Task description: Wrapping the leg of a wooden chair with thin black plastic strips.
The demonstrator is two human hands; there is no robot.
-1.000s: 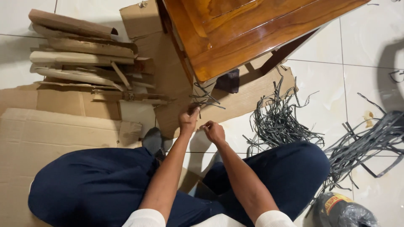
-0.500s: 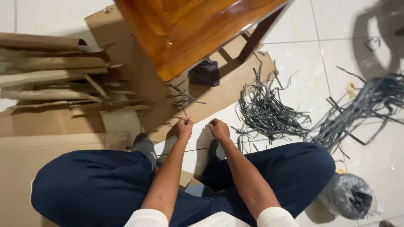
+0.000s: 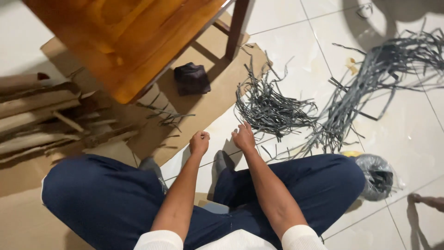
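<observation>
**Hands over the floor, strips beyond**

As I sit cross-legged, my left hand is fisted, holding nothing I can see; my right hand hangs loosely curled, empty. Just beyond, grey strips lie on the floor by the cardboard's edge.

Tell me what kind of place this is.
Probably a home floor used as a makeshift work spot: pale floor tiles, a wooden chair standing on flattened cardboard, and piles of grey strips spread out by a person sitting cross-legged.
</observation>
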